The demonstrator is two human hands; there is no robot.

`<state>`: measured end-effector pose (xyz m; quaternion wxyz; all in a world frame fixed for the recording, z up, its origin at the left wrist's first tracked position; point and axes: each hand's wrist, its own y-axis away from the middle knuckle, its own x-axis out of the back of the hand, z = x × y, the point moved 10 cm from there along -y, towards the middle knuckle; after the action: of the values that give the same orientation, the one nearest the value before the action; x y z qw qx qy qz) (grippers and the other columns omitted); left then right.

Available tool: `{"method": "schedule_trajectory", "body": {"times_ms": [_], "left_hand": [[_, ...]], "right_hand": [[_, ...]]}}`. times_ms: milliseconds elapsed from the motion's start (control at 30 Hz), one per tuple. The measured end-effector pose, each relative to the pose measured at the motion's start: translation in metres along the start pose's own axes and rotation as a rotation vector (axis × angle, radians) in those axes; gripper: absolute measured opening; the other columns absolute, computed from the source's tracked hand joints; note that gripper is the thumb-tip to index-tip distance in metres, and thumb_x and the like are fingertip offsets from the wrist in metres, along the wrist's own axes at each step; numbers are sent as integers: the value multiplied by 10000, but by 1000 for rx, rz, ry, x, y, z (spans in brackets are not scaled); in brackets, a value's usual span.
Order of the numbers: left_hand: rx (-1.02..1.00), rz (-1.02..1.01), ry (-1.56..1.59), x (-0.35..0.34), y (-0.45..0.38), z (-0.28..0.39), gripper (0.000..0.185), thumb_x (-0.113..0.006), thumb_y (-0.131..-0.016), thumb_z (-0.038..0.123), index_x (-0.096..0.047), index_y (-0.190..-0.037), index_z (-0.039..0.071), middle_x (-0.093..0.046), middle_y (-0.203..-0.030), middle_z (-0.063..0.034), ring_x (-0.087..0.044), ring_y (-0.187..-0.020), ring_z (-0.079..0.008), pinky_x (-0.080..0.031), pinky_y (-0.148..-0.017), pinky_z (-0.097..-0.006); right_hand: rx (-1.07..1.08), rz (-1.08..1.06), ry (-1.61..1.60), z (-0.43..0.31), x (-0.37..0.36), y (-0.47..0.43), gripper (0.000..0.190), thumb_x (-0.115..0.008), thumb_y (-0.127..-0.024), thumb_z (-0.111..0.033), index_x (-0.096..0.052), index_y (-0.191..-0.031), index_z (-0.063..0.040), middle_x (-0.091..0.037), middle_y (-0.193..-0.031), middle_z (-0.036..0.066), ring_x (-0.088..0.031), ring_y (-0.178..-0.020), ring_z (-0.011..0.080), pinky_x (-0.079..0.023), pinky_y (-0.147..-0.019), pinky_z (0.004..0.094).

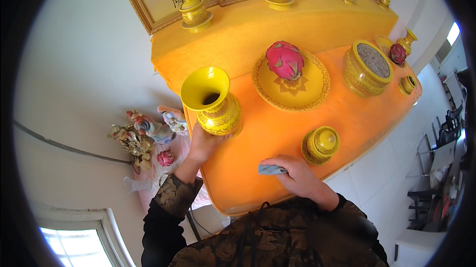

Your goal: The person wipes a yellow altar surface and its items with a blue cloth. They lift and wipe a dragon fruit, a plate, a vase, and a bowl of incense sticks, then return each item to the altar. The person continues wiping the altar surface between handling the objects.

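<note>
At the left of the orange-covered table (pixel 238 192), my left hand (pixel 208 142) grips the lower body of a yellow ceramic vase (pixel 221 118) with a flared mouth. My right hand (pixel 297 174) is closed on a folded grey-blue cloth (pixel 272 170) near the front edge. Just beyond that hand stands a lidded yellow cup (pixel 324 142). A yellow plate (pixel 290 97) with a pink dragon fruit (pixel 285 60) on it lies farther back. To its right is a yellow incense bowl (pixel 366 70) with grey contents.
Behind, a raised yellow-covered shelf (pixel 230 40) carries lidded cups (pixel 194 12) before gilt picture frames (pixel 148 3). At the far right are a small yellow pot (pixel 408 84) and another dragon fruit (pixel 398 53). Figurines (pixel 148 127) stand on a lower pink-covered table at left.
</note>
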<state>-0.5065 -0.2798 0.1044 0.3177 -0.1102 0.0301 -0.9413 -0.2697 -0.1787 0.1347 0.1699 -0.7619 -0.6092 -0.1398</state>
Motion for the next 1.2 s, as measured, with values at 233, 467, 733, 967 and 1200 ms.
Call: {"method": "schedule_trajectory", "body": {"times_ms": [233,467,733,967,1200], "left_hand": [[-58,34,-74,1,1,1,626,-905,-834,16,-594,-1377,-5,-726,-1314,-94,-697,-1204,-184,-564,-1055,-363],[29,245,-93,34,33,-6,760,-833,-884,16,-433,-1531,-9,-616,-1399,-149,-629,-1265,-235,-529,-1065,-379],[145,181,-54,-15,140,47,598,-801,-971,166,-530,-1476,-5,-630,-1292,-118,-637,-1164,-214,-520,-1025,-372],[216,161,173,-100,171,58,210,-696,-1015,2,-621,-1209,-31,-700,-1146,-96,-678,-1095,-158,-541,-985,-319],[210,241,126,-185,181,75,135,-652,-1033,-30,-602,-1157,-20,-699,-1048,-71,-657,-963,-111,-536,-853,-270]], "right_hand": [[-133,-34,-322,15,-10,10,476,-500,-913,47,-679,-1352,2,-731,-1313,183,-710,-1206,322,-547,-1047,390],[-477,36,-1286,48,-22,25,583,-411,-1042,-164,-440,-1576,68,-566,-1545,254,-590,-1392,389,-462,-1185,462],[-409,-166,-1525,20,-48,21,620,-436,-1114,-322,-381,-1625,24,-542,-1576,212,-562,-1425,360,-446,-1204,474],[-129,-397,-697,5,-63,37,617,-560,-1037,-137,-413,-1620,0,-594,-1492,120,-556,-1361,186,-427,-1160,341],[-92,-338,-362,30,19,103,314,-596,-1002,-150,-585,-1268,16,-675,-1078,163,-664,-1021,253,-521,-926,404]]}}
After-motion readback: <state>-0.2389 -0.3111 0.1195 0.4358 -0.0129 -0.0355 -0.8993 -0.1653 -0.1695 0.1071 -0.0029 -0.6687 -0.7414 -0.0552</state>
